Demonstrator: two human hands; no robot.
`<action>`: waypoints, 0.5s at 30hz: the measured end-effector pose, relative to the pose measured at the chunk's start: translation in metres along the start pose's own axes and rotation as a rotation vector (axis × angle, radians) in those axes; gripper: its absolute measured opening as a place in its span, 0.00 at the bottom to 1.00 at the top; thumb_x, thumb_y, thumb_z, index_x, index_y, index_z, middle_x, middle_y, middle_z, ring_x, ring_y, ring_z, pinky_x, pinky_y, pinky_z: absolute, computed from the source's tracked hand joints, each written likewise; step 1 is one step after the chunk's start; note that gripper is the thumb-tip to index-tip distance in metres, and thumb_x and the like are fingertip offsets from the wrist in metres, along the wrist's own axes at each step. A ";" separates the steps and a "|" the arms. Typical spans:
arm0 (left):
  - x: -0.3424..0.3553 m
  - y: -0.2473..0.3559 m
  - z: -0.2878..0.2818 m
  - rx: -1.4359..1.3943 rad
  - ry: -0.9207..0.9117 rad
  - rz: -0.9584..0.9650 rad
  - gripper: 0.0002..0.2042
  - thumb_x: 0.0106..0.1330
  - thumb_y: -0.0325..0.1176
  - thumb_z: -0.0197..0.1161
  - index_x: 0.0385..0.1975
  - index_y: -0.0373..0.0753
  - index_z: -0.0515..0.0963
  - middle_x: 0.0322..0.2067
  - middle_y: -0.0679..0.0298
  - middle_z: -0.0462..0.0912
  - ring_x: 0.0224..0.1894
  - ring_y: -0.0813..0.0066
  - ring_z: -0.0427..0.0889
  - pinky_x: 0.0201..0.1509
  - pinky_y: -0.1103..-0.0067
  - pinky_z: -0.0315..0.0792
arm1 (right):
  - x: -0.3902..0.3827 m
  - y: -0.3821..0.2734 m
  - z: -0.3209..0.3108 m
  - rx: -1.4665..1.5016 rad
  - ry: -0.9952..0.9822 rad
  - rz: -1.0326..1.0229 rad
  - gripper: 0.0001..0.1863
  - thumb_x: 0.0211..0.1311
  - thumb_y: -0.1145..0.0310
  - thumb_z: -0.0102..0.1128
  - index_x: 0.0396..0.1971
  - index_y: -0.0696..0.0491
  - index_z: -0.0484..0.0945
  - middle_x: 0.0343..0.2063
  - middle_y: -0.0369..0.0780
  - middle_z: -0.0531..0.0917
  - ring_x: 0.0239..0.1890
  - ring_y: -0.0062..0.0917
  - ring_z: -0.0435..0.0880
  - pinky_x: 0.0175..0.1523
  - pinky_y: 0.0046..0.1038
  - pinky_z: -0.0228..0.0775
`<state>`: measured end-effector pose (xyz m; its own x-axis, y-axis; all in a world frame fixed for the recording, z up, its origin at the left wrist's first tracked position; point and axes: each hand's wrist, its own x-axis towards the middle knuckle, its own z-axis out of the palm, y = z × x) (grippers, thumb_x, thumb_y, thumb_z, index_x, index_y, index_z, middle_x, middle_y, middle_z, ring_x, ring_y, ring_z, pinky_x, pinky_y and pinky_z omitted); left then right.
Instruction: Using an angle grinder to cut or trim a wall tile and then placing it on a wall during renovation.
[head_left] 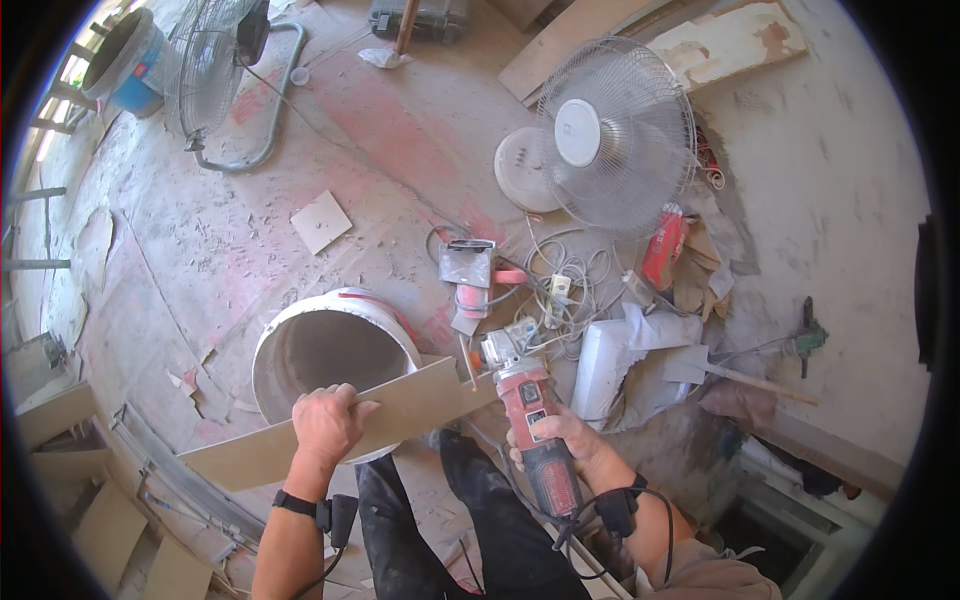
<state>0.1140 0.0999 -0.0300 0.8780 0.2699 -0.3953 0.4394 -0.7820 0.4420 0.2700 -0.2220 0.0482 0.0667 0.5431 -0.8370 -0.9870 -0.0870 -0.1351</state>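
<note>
Red and black, an angle grinder (545, 462) sat at five o'clock, the right hand (578, 440) wrapped snugly around it. Near eight o'clock, the left hand (328, 425) gripped a tan board (415, 400) over a white bucket's (340, 338) near rim; farther off, at one o'clock, was a white fan (577, 132).

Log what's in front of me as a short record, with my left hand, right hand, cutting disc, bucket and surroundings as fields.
Left hand: gripping a long beige strip, likely tile
Right hand: wrapped around a red angle grinder
Cutting disc: near the strip's right end; contact unclear
Bucket: white, partly behind the strip
Surroundings: white fan, tangled cables, square tile on the floor
</note>
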 end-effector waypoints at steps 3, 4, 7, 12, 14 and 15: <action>0.005 -0.007 0.004 -0.008 -0.040 -0.037 0.18 0.57 0.48 0.72 0.23 0.39 0.77 0.26 0.56 0.83 0.33 0.51 0.84 0.37 0.60 0.75 | -0.010 -0.001 -0.003 -0.240 0.202 -0.110 0.30 0.51 0.64 0.70 0.54 0.57 0.72 0.36 0.43 0.83 0.37 0.32 0.85 0.44 0.39 0.81; 0.006 -0.009 0.003 -0.010 -0.041 -0.030 0.18 0.57 0.48 0.72 0.23 0.39 0.77 0.26 0.56 0.83 0.33 0.51 0.84 0.37 0.60 0.75 | -0.010 0.002 -0.006 -0.386 0.302 -0.203 0.29 0.51 0.64 0.71 0.52 0.58 0.73 0.37 0.42 0.83 0.35 0.32 0.86 0.43 0.36 0.81; 0.019 -0.008 0.007 -0.005 -0.113 -0.062 0.19 0.58 0.50 0.72 0.23 0.40 0.79 0.26 0.57 0.85 0.33 0.54 0.85 0.38 0.62 0.76 | -0.009 0.013 -0.033 -0.717 0.522 -0.474 0.30 0.50 0.63 0.73 0.50 0.60 0.73 0.38 0.44 0.84 0.35 0.34 0.87 0.43 0.36 0.80; 0.031 -0.028 0.013 0.022 -0.203 -0.138 0.22 0.59 0.55 0.70 0.26 0.39 0.81 0.28 0.55 0.86 0.36 0.52 0.86 0.40 0.61 0.77 | -0.001 0.048 -0.028 -1.174 0.859 -0.542 0.35 0.47 0.60 0.75 0.50 0.65 0.70 0.38 0.55 0.85 0.40 0.47 0.88 0.45 0.43 0.79; 0.043 -0.026 0.022 -0.019 -0.226 -0.123 0.22 0.59 0.56 0.69 0.26 0.39 0.81 0.28 0.55 0.86 0.37 0.52 0.86 0.40 0.61 0.77 | -0.002 0.054 -0.018 -1.262 0.949 -0.394 0.36 0.45 0.58 0.75 0.50 0.65 0.69 0.37 0.60 0.84 0.42 0.55 0.85 0.45 0.48 0.78; 0.043 -0.033 0.023 -0.015 -0.251 -0.149 0.22 0.60 0.57 0.69 0.27 0.39 0.82 0.29 0.54 0.86 0.37 0.52 0.86 0.40 0.61 0.77 | 0.007 0.065 -0.010 -1.277 0.945 -0.427 0.35 0.47 0.56 0.73 0.49 0.62 0.69 0.38 0.60 0.84 0.42 0.58 0.84 0.45 0.51 0.78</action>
<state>0.1330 0.1243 -0.0794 0.7301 0.2320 -0.6427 0.5641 -0.7356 0.3752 0.2080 -0.2320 0.0285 0.8187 0.0779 -0.5689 -0.1547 -0.9241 -0.3493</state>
